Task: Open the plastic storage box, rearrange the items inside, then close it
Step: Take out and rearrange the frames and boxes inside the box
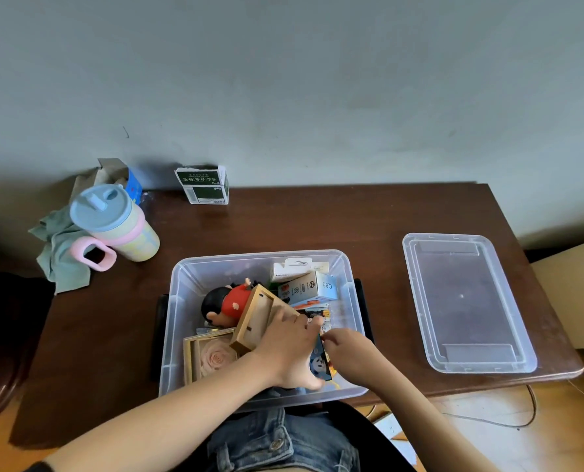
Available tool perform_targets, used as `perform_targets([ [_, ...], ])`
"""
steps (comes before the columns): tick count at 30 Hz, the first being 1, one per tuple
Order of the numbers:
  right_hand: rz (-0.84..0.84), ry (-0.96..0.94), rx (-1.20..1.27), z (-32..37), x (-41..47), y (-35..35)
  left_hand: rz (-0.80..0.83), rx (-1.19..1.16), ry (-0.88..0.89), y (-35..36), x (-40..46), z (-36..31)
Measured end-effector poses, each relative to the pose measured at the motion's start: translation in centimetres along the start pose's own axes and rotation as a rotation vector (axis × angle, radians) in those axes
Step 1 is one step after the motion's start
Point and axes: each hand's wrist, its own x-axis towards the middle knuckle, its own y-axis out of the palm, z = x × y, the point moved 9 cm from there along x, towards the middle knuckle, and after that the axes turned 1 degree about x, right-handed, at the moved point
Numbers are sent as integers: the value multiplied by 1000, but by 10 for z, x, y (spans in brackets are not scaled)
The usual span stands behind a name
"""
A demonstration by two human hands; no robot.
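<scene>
Clear plastic storage box (pixel 181 301) sits open at the table's (pixel 318 219) near edge, its lid (pixel 467 301) lying well apart to the right. Inside, the left hand (pixel 289 349) holds a tilted wooden frame (pixel 255 321) propped against a red-shirted figurine (pixel 227 303); the right hand (pixel 346 352) seems to pinch a dark panda-printed card (pixel 319 364), though its fingertips are partly hidden. If the frame slips, it could knock the figurine or scrape the rose frame (pixel 207 356) below. Stacked white cartons (pixel 312 284) might stop the lid seating flat.
</scene>
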Motion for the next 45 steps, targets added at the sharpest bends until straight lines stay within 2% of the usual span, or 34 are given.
perform_targets([
  [4,-8,-18,49,2,1,-3,-11,-17,16,-7,0,2],
  [7,-23,1,156,-2,5,-5,-97,-62,4,-25,-8,12],
  [13,23,19,424,6,11,3,-296,-507,-25,-70,-67,74],
  [16,24,-79,432,29,15,9,-321,-627,-77,-70,-105,109],
  [18,-19,-175,424,48,17,7,-303,-613,-131,-64,-126,123],
  [21,60,-303,421,79,15,17,-264,-540,-189,-50,-147,135],
  [24,87,-318,416,91,15,20,-208,-449,-209,-38,-158,138],
  [26,-46,-227,311,78,20,6,-175,-389,-202,-33,-162,139],
  [28,-265,-110,-24,56,21,-20,-127,-319,-183,-28,-161,137],
  [30,-330,-33,-305,39,21,-34,-66,-265,-173,-25,-157,136],
  [32,-249,-4,-468,30,22,-33,-9,-299,-188,-28,-151,136],
  [34,-147,-3,-570,25,25,-24,-24,-425,-191,-38,-140,133],
  [36,-57,-5,-629,22,31,-11,-82,-559,-188,-51,-124,127],
  [39,48,14,-624,17,39,7,-88,-677,-239,-52,-97,119],
  [42,113,23,-593,16,41,16,-55,-595,-266,-44,-76,115],
  [45,36,29,-491,20,29,2,-47,-554,-290,-37,-70,118],
])
